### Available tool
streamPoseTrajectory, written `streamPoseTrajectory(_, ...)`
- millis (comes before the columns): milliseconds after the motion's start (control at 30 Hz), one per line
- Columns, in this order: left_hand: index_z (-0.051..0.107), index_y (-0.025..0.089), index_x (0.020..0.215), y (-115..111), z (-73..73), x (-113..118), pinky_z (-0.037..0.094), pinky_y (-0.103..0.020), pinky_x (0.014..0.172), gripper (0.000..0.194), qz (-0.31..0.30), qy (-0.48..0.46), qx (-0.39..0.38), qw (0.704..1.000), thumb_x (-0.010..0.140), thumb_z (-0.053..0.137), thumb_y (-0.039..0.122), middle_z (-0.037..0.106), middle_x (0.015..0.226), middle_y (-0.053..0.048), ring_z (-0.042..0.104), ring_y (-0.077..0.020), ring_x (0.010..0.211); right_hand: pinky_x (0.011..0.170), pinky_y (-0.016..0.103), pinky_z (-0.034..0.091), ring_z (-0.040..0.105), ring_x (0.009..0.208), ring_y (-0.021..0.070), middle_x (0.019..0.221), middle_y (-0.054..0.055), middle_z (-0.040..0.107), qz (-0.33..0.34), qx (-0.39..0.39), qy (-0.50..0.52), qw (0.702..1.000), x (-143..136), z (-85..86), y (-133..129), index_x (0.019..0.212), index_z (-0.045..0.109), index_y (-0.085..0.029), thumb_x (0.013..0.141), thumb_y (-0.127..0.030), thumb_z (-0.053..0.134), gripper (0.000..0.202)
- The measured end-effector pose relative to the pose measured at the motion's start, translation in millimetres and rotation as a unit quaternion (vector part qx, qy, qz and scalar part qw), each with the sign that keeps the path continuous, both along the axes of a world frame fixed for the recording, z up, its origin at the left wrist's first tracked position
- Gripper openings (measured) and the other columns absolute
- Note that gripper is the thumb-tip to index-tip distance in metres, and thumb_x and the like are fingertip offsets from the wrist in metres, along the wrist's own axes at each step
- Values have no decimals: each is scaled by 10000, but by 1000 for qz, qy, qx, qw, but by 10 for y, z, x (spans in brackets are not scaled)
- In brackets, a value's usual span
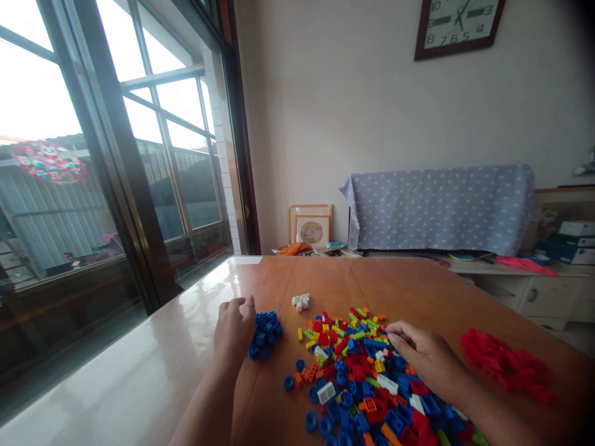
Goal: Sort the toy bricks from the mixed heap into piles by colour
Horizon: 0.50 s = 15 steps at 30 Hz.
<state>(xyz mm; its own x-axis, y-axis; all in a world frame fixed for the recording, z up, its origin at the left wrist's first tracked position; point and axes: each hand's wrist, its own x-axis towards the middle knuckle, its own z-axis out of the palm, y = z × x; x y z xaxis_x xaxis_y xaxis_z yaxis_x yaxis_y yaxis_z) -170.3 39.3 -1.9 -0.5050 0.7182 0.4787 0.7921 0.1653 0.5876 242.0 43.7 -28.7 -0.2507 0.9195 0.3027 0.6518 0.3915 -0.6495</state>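
Observation:
A pile of small blue toy bricks (pixel 264 334) lies on the table, left of a large spread of mixed toy bricks (pixel 357 368). At the left side of the blue pile is my left hand (pixel 235 325), its fingers loosely bent and apart, with no brick visible in them. My right hand (pixel 421 347) rests at the right edge of the mixed spread. Its thumb and forefinger come close together over the bricks; anything between their tips is too small to name. The spread has red, blue, green, yellow, orange and white pieces, and several blue wheel-like rings (pixel 311 422).
A few white bricks (pixel 301 301) sit together behind the piles. A heap of red bricks (pixel 504 365) lies to the right, beyond my right arm. The brown table (pixel 372 279) has a glossy surface. Glass doors (pixel 139 186) stand left; a cloth-covered object (pixel 441 207) is behind.

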Motion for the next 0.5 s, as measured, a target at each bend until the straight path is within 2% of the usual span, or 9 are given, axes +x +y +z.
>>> streamPoseTrajectory(67,651,186,1125,-57,42,215,507,-369,839,429,-52,24,46,997,952,451,523,618,1163,-110,649,-191,757,727,292,474,650,813,212,863,12,710,-5,-11,11,1000,-53,17,-32,1050,643,-257,953,-500,457,321)
streamPoseTrajectory(167,630,211,1144,-195,105,612,510,-321,766,323,-198,64,82,975,959,493,436,627,1097,-78,640,-175,795,681,280,473,622,740,189,811,-5,681,6,-43,59,997,-195,37,-116,1104,603,-249,940,-473,488,300)
streamPoseTrajectory(233,624,235,1179,-307,135,865,510,-295,769,283,-317,80,68,942,958,523,381,634,1095,-72,644,-172,857,654,264,472,608,723,176,795,-11,659,45,-78,104,990,-317,52,-199,1068,590,-239,938,-447,501,261)
streamPoseTrajectory(300,622,250,1208,-410,148,1073,511,-299,798,304,-401,104,39,909,933,581,372,643,1101,-75,645,-196,939,629,252,467,599,708,166,773,-15,640,92,-120,141,978,-438,72,-291,1010,589,-232,946,-431,503,226)
streamPoseTrajectory(400,632,249,1199,-512,141,1282,500,-318,823,345,-468,133,1,874,880,664,378,660,1084,-80,630,-230,997,622,245,450,577,699,152,771,-16,625,143,-152,158,965,-575,106,-398,950,603,-222,957,-424,519,219)
streamPoseTrajectory(500,657,220,1072,-543,116,1392,478,-303,764,271,-491,141,-29,859,856,694,378,668,995,-68,624,-221,933,623,234,419,529,704,135,749,-24,578,159,-140,164,963,-639,132,-433,878,618,-205,945,-435,571,245)
